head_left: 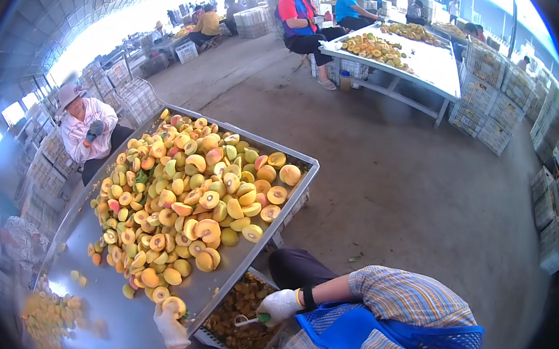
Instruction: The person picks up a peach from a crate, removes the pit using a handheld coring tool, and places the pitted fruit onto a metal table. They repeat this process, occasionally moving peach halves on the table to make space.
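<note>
My left hand (170,326), in a white glove, is closed around a halved peach (174,305) at the near edge of the metal table (225,275). My right hand (280,306), also gloved, grips a small pitting tool (243,320) with a green handle and a pale curved end. That tool hangs over a crate of brownish pits and scraps (240,296) beside my legs, apart from the fruit. Just beyond my left hand lies a large heap of cut peaches (177,209), many with pits or hollows showing.
A person in a pink jacket (92,133) sits across the table; another sits at its left side. More peaches (54,317) lie at the near left. A second white table (432,64) with fruit stands at the back right. Stacked crates (494,102) line the right.
</note>
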Motion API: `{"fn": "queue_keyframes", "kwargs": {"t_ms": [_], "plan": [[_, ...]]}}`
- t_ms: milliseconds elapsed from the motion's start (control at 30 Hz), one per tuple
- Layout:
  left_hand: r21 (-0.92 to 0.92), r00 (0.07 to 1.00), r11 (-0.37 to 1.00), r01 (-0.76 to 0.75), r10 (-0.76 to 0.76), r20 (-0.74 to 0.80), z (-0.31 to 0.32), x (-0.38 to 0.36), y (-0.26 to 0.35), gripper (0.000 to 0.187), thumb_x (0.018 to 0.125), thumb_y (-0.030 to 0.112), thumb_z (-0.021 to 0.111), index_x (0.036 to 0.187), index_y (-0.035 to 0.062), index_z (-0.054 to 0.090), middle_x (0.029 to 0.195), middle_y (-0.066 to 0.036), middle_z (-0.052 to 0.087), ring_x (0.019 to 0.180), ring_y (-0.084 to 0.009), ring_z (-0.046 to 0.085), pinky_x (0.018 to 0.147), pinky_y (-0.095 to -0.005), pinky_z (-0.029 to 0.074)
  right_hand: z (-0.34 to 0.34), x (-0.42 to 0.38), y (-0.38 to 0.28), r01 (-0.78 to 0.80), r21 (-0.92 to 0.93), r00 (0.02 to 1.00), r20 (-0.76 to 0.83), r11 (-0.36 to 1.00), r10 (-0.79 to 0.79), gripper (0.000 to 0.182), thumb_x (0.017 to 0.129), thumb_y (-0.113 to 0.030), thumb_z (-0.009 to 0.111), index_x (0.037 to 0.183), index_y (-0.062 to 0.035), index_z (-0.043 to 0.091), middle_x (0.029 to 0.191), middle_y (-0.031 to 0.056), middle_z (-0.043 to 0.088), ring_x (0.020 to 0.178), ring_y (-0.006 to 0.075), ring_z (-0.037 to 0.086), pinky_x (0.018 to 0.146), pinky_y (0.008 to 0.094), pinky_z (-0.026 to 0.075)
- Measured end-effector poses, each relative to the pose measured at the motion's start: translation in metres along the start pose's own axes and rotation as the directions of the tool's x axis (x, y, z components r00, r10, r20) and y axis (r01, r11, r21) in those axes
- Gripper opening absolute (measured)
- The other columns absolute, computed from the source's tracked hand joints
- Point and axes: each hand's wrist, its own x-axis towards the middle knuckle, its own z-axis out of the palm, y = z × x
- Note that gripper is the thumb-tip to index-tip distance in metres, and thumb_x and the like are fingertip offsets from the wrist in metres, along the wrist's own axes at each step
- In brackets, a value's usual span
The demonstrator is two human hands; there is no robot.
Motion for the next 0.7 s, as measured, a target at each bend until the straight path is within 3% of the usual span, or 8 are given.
{"fn": "queue_keyframes", "kwargs": {"t_ms": [33, 67, 167, 300, 367, 433, 567, 700], "plan": [[-0.504, 0.999, 0.863, 0.022, -0.031, -0.01, -0.003, -0.01, 0.003, 0.033, 0.083, 0.025, 0.071, 0.109, 0.0067, 0.065, 0.089, -0.005, 0.069, 0.074, -0.0196, 0.067, 0.062, -0.0343, 0.056, -0.031, -0.022, -0.036, -0.166, 0.234, 0.986, 0.052, 0.958, 0.158, 0.032, 0.079, -0.026, 0.069, 0.105, -0.0085, 0.068, 0.078, 0.0079, 0.069, 0.073, 0.0218, 0.069, 0.069, 0.0384, 0.054], [-0.669, 0.994, 0.744, 0.005, -0.077, -0.079, 0.016, -0.029, 0.021, 0.03, 0.089, 0.028, 0.067, 0.109, 0.0066, 0.065, 0.087, -0.006, 0.068, 0.07, -0.0175, 0.066, 0.058, -0.0291, 0.055, -0.039, -0.021, -0.036, -0.148, 0.31, 0.987, -0.018, 0.939, 0.162, 0.033, 0.08, -0.028, 0.07, 0.107, -0.0084, 0.068, 0.077, 0.0074, 0.069, 0.071, 0.0197, 0.068, 0.068, 0.0364, 0.053], [-0.822, 0.998, 0.569, 0.007, -0.057, -0.031, 0.042, -0.058, 0.036, 0.037, 0.092, 0.03, 0.064, 0.117, 0.0028, 0.062, 0.087, -0.009, 0.065, 0.067, -0.0189, 0.064, 0.047, -0.0246, 0.05, -0.046, -0.015, -0.04, 0.101, 0.318, 0.943, -0.333, 0.943, 0.011, 0.036, 0.082, -0.031, 0.072, 0.109, -0.0072, 0.067, 0.076, 0.0066, 0.068, 0.066, 0.0163, 0.064, 0.064, 0.0322, 0.052], [-0.891, 0.995, 0.449, 0.074, -0.088, 0.039, 0.083, -0.093, 0.063, 0.041, 0.099, 0.037, 0.054, 0.119, 0.0013, 0.06, 0.101, -0.014, 0.068, 0.075, -0.0241, 0.067, 0.051, -0.031, 0.054, -0.064, -0.013, -0.064, 0.212, 0.492, 0.909, -0.417, 0.844, 0.015, 0.042, 0.084, -0.024, 0.077, 0.121, -0.008, 0.066, 0.073, -0.0017, 0.061, 0.067, 0.0091, 0.059, 0.065, 0.0283, 0.051], [-0.899, 0.976, 0.393, 0.196, 0.008, 0.216, 0.081, -0.097, 0.045, 0.044, 0.1, 0.04, 0.052, 0.119, 0.0009, 0.06, 0.1, -0.012, 0.068, 0.081, -0.0244, 0.067, 0.052, -0.031, 0.054, -0.073, -0.017, -0.075, 0.166, 0.399, 0.909, -0.417, 0.902, 0.017, 0.048, 0.082, -0.027, 0.079, 0.125, -0.0099, 0.064, 0.08, -0.0001, 0.065, 0.072, 0.011, 0.063, 0.07, 0.029, 0.053], [-0.852, 0.975, 0.475, 0.223, -0.126, 0.185, 0.089, -0.103, 0.052, 0.047, 0.1, 0.043, 0.053, 0.118, 0.0009, 0.06, 0.098, -0.011, 0.067, 0.075, -0.0198, 0.067, 0.049, -0.0282, 0.051, -0.076, -0.017, -0.079, 0.148, 0.162, 0.866, -0.498, 0.976, -0.049, 0.055, 0.081, -0.03, 0.081, 0.13, -0.0125, 0.062, 0.083, 0.0026, 0.068, 0.076, 0.0149, 0.065, 0.073, 0.0309, 0.053], [-0.815, 0.961, 0.514, 0.268, -0.203, 0.187, 0.091, -0.11, 0.051, 0.05, 0.099, 0.049, 0.053, 0.114, 0.0021, 0.062, 0.093, -0.009, 0.068, 0.07, -0.0146, 0.066, 0.048, -0.0254, 0.05, -0.077, -0.021, -0.094, 0.248, 0.154, 0.846, -0.515, 0.956, -0.137, 0.063, 0.078, -0.033, 0.082, 0.134, -0.0137, 0.06, 0.089, 0.0065, 0.07, 0.081, 0.0218, 0.069, 0.077, 0.0333, 0.054], [-0.77, 0.944, 0.546, 0.329, -0.196, 0.264, 0.095, -0.114, 0.046, 0.054, 0.097, 0.057, 0.053, 0.108, 0.0051, 0.064, 0.083, -0.003, 0.069, 0.068, -0.0119, 0.066, 0.051, -0.0233, 0.053, -0.075, -0.027, -0.115, 0.433, -0.18, 0.733, -0.5, 0.883, -0.462, 0.07, 0.074, -0.035, 0.084, 0.135, -0.0134, 0.058, 0.107, 0.0127, 0.069, 0.094, 0.0298, 0.069, 0.083, 0.0376, 0.055]]}}
